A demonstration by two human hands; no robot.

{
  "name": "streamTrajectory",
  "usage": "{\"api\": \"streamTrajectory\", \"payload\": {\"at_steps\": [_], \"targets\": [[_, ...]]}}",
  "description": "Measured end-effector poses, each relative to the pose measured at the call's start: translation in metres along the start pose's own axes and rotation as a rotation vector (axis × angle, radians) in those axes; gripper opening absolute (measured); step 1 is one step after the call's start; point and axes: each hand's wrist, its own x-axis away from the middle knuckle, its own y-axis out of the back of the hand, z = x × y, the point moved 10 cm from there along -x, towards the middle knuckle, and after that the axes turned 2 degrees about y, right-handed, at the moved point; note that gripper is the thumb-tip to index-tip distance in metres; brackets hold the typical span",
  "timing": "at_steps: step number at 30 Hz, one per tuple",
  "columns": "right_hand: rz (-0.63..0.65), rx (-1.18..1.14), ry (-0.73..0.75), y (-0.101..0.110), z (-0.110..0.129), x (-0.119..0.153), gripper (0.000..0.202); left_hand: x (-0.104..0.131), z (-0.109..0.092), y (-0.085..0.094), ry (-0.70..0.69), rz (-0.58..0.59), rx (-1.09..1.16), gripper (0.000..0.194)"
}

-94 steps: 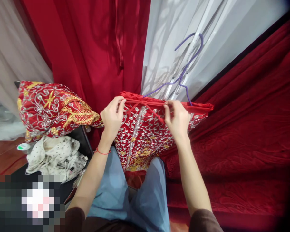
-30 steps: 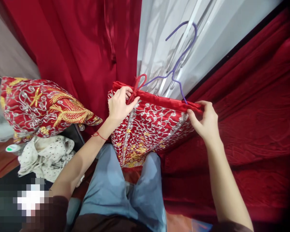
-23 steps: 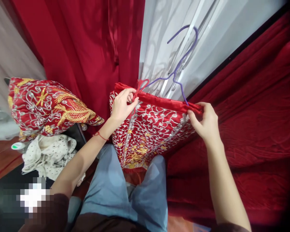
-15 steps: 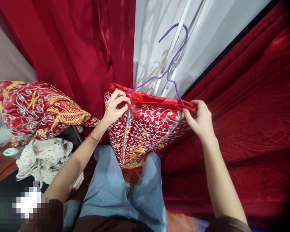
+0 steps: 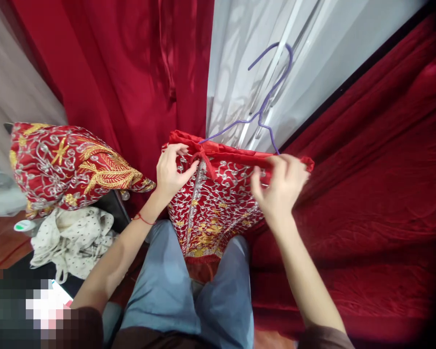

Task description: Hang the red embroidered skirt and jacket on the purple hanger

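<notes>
A red embroidered skirt (image 5: 218,203) with silver and gold patterns hangs on a purple wire hanger (image 5: 265,102) in front of me. My left hand (image 5: 172,169) pinches the red tie cord (image 5: 203,160) at the left of the waistband. My right hand (image 5: 278,186) is blurred and hovers in front of the waistband's right half with fingers spread; it holds nothing that I can see.
A second red embroidered garment (image 5: 69,165) lies on the left above a white dotted cloth (image 5: 72,237). A red curtain (image 5: 131,72) and a white sheer curtain (image 5: 312,58) hang behind. A red velvet cover (image 5: 378,194) fills the right side.
My right hand has let go of the waistband's right end and moved left toward the middle. My left hand stays at the tie cord, which now hangs down over the waistband.
</notes>
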Motion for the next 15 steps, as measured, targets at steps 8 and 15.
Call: {"api": "streamTrajectory", "payload": {"at_steps": [8, 15], "targets": [[0.377, -0.241, 0.114, -0.060, 0.089, 0.004, 0.038, 0.024, 0.022, 0.000, 0.182, 0.114, 0.134, 0.007], [0.483, -0.214, 0.020, -0.086, 0.059, 0.001, 0.027, 0.009, 0.043, 0.011, 0.415, 0.124, 0.554, 0.016]]}}
